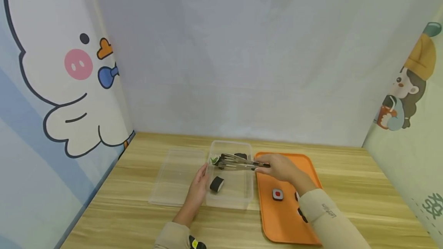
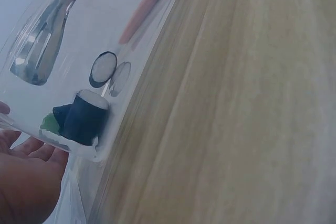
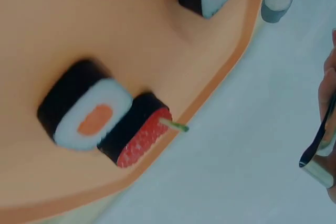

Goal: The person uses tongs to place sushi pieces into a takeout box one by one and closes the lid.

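A clear plastic box [image 1: 230,199] stands mid-table with several black-wrapped sushi rolls inside. My left hand [image 1: 199,183] holds the box's left wall. In my right hand [image 1: 278,167] are metal tongs [image 1: 238,164], reaching over the box from the right. Their ends are near a sushi roll with green on it [image 1: 215,159] at the box's left side; in the left wrist view the tongs [image 2: 42,51] look apart from the rolls. One sushi roll [image 1: 217,184] lies nearer the front, another [image 1: 240,156] at the back, partly behind the tongs.
An orange tray [image 1: 277,226] lies right of the box, bearing a red-centred sushi roll [image 1: 277,194], an orange-centred roll [image 3: 94,119] and a red-faced piece [image 3: 144,135]. A clear lid [image 1: 173,180] lies flat to the left. A pale curtain [image 1: 242,68] hangs behind the table.
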`<state>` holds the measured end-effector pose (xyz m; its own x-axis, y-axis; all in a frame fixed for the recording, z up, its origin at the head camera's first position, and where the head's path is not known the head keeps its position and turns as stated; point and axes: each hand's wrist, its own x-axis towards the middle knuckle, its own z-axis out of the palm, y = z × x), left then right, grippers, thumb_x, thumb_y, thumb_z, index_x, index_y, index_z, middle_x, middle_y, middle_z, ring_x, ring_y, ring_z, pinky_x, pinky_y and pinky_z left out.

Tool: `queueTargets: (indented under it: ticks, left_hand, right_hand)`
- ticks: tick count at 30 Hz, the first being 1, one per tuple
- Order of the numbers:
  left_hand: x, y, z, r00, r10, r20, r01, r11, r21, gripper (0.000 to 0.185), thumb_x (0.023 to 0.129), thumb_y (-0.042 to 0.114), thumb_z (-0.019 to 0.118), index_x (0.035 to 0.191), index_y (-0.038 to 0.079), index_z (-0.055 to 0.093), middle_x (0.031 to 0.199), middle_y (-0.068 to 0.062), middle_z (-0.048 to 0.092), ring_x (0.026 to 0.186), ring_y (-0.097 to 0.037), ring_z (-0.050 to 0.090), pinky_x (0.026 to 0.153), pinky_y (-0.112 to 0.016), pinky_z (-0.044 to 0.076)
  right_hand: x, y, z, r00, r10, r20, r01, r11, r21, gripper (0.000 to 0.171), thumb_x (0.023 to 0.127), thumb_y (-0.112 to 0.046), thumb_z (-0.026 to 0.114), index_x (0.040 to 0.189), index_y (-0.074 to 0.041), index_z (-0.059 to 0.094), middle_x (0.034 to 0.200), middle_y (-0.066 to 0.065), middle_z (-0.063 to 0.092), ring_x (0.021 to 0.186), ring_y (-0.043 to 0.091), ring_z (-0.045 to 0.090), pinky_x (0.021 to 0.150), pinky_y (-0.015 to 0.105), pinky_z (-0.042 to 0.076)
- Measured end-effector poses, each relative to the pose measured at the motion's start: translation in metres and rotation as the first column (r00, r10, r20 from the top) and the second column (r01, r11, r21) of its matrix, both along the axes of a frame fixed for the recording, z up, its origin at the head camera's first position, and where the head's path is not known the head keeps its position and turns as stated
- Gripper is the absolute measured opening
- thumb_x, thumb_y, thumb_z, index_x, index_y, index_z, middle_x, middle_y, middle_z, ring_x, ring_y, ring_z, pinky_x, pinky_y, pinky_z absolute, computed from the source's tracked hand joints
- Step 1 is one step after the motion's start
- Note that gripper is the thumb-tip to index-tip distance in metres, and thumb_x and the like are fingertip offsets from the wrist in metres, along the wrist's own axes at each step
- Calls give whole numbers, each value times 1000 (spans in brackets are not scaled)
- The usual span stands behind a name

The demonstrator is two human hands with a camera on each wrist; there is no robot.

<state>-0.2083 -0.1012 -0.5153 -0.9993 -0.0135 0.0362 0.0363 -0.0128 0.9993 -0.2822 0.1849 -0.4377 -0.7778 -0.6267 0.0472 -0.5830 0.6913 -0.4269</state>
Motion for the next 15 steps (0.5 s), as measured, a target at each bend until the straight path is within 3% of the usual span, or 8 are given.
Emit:
queueTargets:
  ticks: [7, 15]
  left_hand:
    - [-1, 0, -2, 1000, 18, -6, -18, 1000, -18, 49, 106, 13, 34, 151, -2, 26, 154, -28, 21, 141, -44, 18, 113, -55, 16]
    - [1, -1, -1, 1000, 13, 5, -13, 1000, -10, 49, 106, 14, 34, 152, -1, 25, 155, -27, 20, 141, -43, 17, 114, -54, 16]
  right_hand:
    - [5, 18, 10, 1000, -18, -23, 17, 1000, -24, 31, 95, -33, 64, 118, -12, 70, 106, 0, 67, 83, 16, 61, 69, 36, 52]
    - [12, 48, 18, 995, -32, -99, 34, 999, 20, 44, 95, -31, 64, 126, -1, 64, 114, 8, 67, 95, 25, 64, 75, 43, 54]
